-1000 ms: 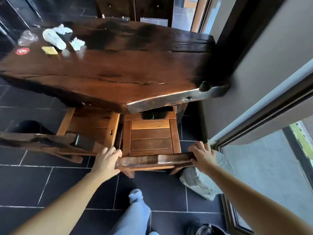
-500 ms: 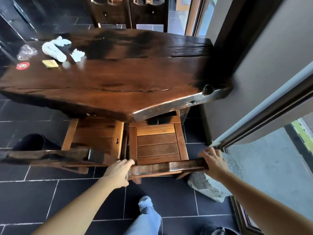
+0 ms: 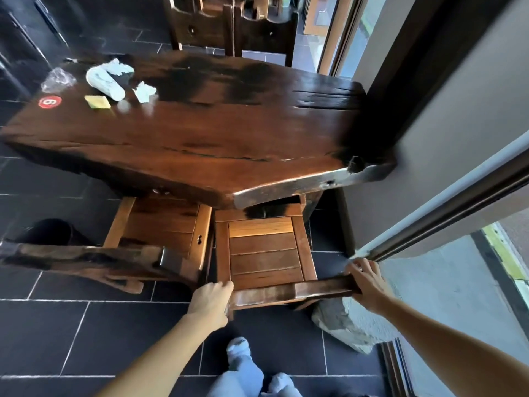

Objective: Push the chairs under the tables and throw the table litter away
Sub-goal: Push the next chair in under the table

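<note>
The slatted wooden chair (image 3: 264, 253) sits partly under the dark tabletop (image 3: 214, 133), just beside a second chair (image 3: 166, 224). Crumpled napkins (image 3: 106, 80) and a yellow slip (image 3: 98, 102) lie on the tabletop's far left (well apart from it). Left hand (image 3: 210, 300) and right hand (image 3: 365, 285) grip the ends of its top rail, arms outstretched.

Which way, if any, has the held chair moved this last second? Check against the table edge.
No. The chair still shows the same four seat slats clear of the table edge, so it has gone no further under.
</note>
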`<move>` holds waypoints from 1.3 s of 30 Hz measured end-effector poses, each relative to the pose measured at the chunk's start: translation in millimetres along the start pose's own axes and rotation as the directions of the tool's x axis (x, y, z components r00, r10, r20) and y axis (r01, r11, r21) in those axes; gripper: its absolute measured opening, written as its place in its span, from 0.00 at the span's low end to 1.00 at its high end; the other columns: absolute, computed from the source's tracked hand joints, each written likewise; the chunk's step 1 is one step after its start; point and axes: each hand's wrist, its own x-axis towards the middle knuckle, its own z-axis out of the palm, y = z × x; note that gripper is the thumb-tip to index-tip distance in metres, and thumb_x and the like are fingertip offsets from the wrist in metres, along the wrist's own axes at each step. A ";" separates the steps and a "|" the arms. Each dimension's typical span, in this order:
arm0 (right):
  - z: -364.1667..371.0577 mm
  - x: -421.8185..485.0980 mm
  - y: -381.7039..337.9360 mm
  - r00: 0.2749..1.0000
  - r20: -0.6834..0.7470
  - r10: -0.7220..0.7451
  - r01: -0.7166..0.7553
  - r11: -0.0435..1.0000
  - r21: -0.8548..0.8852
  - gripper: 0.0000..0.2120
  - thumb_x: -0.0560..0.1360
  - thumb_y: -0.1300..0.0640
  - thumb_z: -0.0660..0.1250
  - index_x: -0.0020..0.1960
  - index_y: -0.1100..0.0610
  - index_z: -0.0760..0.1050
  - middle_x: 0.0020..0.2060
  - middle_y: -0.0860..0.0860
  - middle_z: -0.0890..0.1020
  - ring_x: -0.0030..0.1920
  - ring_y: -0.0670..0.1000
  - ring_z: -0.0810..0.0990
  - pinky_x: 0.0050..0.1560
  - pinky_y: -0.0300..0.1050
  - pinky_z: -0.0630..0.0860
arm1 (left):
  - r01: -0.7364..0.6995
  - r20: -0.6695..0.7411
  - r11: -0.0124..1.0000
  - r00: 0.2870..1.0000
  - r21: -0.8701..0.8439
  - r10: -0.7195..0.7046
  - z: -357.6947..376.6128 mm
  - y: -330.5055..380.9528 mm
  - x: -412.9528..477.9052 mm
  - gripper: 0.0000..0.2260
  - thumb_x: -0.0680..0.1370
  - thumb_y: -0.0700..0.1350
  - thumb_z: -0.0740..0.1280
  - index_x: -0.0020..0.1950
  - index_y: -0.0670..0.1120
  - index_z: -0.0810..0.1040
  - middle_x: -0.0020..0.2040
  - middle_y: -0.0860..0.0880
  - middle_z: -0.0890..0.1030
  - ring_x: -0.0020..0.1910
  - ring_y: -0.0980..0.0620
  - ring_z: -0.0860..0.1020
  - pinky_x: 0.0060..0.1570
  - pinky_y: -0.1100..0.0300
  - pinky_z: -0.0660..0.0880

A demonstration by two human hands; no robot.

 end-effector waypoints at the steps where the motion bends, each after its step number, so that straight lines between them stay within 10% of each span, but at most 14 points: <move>1: -1.9 1.1 1.9 1.000 -0.005 -0.011 0.011 1.000 -0.009 0.24 0.67 0.59 0.70 0.62 0.48 0.69 0.65 0.50 0.65 0.64 0.53 0.58 0.54 0.54 0.73 | 0.001 -0.014 1.000 1.000 -0.026 -0.001 4.1 3.3 -4.4 0.20 0.69 0.44 0.71 0.58 0.48 0.68 0.56 0.48 0.78 0.56 0.47 0.77 0.50 0.54 0.75; 14: 1.0 3.9 16.9 0.957 -0.083 -0.278 0.261 0.950 -0.170 0.36 0.52 0.51 0.82 0.58 0.46 0.73 0.65 0.55 0.71 0.65 0.56 0.64 0.64 0.63 0.58 | -0.253 -0.131 0.967 0.960 -0.024 0.248 28.8 -13.9 -3.4 0.38 0.46 0.57 0.77 0.53 0.53 0.70 0.53 0.55 0.80 0.56 0.56 0.79 0.67 0.45 0.54; 27: -16.5 38.2 -8.0 0.942 -0.139 -0.304 0.276 0.942 -0.190 0.29 0.54 0.50 0.79 0.54 0.48 0.76 0.50 0.48 0.79 0.55 0.53 0.76 0.68 0.63 0.56 | -0.084 -0.047 0.985 0.995 0.149 0.091 -5.1 -44.4 40.3 0.38 0.49 0.49 0.79 0.57 0.52 0.71 0.71 0.47 0.69 0.73 0.45 0.63 0.66 0.34 0.50; 33: -20.6 63.1 -33.5 0.933 -0.150 -0.328 0.311 0.942 -0.127 0.26 0.57 0.48 0.76 0.54 0.47 0.75 0.48 0.47 0.79 0.48 0.52 0.78 0.52 0.51 0.73 | -0.067 -0.065 0.987 0.995 0.144 0.077 -35.3 -76.4 75.1 0.34 0.65 0.46 0.73 0.68 0.53 0.62 0.78 0.48 0.51 0.77 0.47 0.42 0.69 0.36 0.38; 39: -8.5 75.1 -63.1 0.884 -0.271 -0.382 0.383 0.922 -0.051 0.12 0.64 0.49 0.69 0.47 0.49 0.77 0.42 0.47 0.79 0.40 0.52 0.77 0.35 0.47 0.74 | -0.042 -0.008 0.994 0.999 0.103 0.043 -50.8 -114.6 95.0 0.33 0.67 0.45 0.73 0.68 0.54 0.61 0.75 0.49 0.56 0.76 0.47 0.48 0.72 0.39 0.45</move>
